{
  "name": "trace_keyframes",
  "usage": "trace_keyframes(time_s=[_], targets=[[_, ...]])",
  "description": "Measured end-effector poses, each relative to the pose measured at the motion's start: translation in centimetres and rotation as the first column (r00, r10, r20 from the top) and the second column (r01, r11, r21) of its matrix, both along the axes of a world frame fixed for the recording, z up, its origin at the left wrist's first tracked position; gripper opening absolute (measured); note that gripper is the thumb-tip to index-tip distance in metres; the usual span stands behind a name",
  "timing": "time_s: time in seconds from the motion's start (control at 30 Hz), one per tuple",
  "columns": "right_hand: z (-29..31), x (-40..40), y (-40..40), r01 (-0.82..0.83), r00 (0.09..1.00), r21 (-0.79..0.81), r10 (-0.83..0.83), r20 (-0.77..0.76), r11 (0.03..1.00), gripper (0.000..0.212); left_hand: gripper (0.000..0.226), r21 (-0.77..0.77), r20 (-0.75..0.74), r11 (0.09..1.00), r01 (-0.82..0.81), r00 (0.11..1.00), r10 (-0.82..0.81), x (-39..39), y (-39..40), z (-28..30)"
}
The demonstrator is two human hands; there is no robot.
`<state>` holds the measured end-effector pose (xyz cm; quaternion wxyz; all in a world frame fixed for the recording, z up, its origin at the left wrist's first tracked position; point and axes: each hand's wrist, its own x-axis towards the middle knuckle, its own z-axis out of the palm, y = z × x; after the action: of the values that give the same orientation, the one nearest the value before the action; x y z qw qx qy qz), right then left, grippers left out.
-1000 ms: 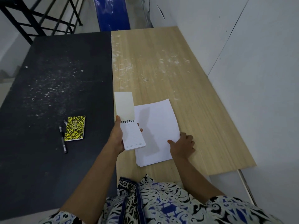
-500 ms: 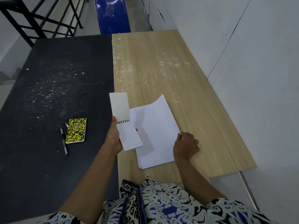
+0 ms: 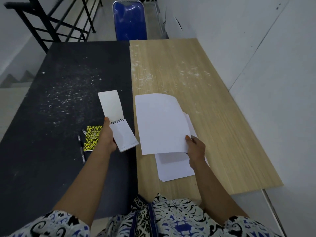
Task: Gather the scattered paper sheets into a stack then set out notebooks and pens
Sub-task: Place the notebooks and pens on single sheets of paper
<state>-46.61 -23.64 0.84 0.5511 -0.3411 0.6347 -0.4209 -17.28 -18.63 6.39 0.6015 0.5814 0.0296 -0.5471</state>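
My left hand (image 3: 108,136) grips a white spiral notepad (image 3: 123,136) with its cover flipped up, held above the seam between the black table and the wooden table. My right hand (image 3: 195,147) pinches the near right edge of a white paper sheet (image 3: 159,124) and lifts it off the stack of paper sheets (image 3: 172,166) lying on the wooden table (image 3: 222,117). A yellow-and-black notebook (image 3: 92,137) lies on the black table (image 3: 51,117), partly hidden by my left wrist. A black pen (image 3: 81,148) lies to its left, and a second pen's tip shows by the notebook's top edge.
A blue chair (image 3: 130,21) stands beyond the far table edge. A black metal railing (image 3: 51,26) runs at the far left above stairs. A white wall (image 3: 265,65) borders the wooden table on the right. White specks dot both tabletops.
My left hand moved the notepad leftward, off the paper and over the table seam. My right hand took hold of the top sheet's edge and raised it from the stack.
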Motion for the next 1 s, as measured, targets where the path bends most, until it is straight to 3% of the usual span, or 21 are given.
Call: trace_keyframes(time_s=[0.13,0.37,0.67,1.0], targets=[[0.6,1.7,0.7,-0.133,0.989,0.049,0.129,0.072,0.99,0.011,0.056,-0.046,-0.005,0.999,-0.029,1.0,0.029,2.6,0.9,0.7],[1.4,3.9,2.1,-0.409,0.907,0.128,0.387,0.163,0.904,0.021,0.06,-0.08,-0.095,0.996,-0.041,0.995,0.034,5.5,1.5,0.8],[1.7,4.3,2.2,-0.488,0.87,0.148,0.468,0.152,0.86,0.019,0.049,-0.166,-0.094,0.986,-0.001,0.995,-0.015,7.3,1.5,1.8],[2.0,5.1,1.8,-0.475,0.877,0.133,0.454,0.156,0.87,0.024,0.056,-0.228,-0.107,0.973,0.04,0.992,-0.065,7.2,1.0,2.7]])
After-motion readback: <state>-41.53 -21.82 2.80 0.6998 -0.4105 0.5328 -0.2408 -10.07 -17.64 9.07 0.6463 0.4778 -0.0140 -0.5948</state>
